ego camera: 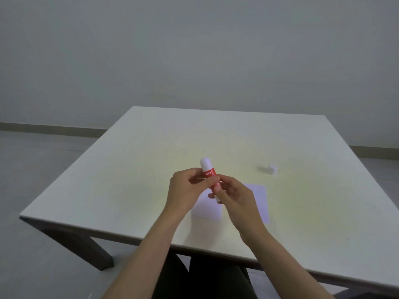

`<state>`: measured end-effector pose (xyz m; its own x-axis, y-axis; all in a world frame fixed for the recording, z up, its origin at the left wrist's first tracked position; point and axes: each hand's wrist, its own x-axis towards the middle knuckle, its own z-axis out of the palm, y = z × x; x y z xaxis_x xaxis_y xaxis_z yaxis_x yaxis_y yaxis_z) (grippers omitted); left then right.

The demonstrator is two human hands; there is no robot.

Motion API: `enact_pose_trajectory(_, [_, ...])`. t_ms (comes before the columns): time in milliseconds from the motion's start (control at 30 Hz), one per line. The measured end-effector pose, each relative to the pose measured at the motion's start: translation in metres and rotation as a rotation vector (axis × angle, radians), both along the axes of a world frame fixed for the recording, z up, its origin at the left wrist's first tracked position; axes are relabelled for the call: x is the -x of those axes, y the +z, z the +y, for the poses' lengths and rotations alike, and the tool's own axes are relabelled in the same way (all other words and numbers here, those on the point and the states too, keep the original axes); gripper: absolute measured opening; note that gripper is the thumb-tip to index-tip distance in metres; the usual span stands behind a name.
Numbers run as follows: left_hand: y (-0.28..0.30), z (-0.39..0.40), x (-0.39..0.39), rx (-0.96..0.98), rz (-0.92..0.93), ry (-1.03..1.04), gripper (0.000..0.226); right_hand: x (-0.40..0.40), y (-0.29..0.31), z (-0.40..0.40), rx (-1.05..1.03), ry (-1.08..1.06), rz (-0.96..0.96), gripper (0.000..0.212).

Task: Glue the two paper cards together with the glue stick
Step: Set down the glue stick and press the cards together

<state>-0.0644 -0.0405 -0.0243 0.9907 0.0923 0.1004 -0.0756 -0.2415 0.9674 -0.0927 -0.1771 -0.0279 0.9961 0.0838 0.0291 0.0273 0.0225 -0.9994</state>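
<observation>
A red and white glue stick (207, 169) is held above the table between both hands, its white end pointing up and away. My left hand (185, 190) grips its middle from the left. My right hand (235, 197) pinches its lower end from the right. Two pale paper cards lie flat under my hands: one (207, 209) on the left, partly hidden, and one (260, 199) on the right. A small white cap (273, 168) stands alone on the table to the far right.
The white table (129, 169) has its near edge close to my body and its left corner at the lower left. Grey floor and a plain wall lie beyond. My dark-clothed legs show under the near edge.
</observation>
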Motion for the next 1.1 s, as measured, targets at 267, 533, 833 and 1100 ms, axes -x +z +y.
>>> enact_pose_trajectory(267, [0.007, 0.037, -0.036, -0.224, -0.077, 0.258, 0.024, -0.009, -0.013, -0.038, 0.343, -0.241, -0.153, 0.033])
enact_pose_trajectory(533, [0.003, 0.064, -0.076, -0.33, -0.034, 0.371, 0.011, -0.022, -0.022, -0.075, 0.734, -0.318, -0.184, 0.033])
enact_pose_trajectory(833, [-0.016, 0.066, -0.08, -0.348, 0.012, 0.366, 0.015, -0.005, -0.026, -0.029, 1.011, -0.077, -0.352, 0.025])
enact_pose_trajectory(1100, [-0.024, 0.069, -0.081, -0.358, -0.004, 0.382, 0.004, 0.008, -0.029, 0.035, 1.396, 0.112, -0.604, 0.022])
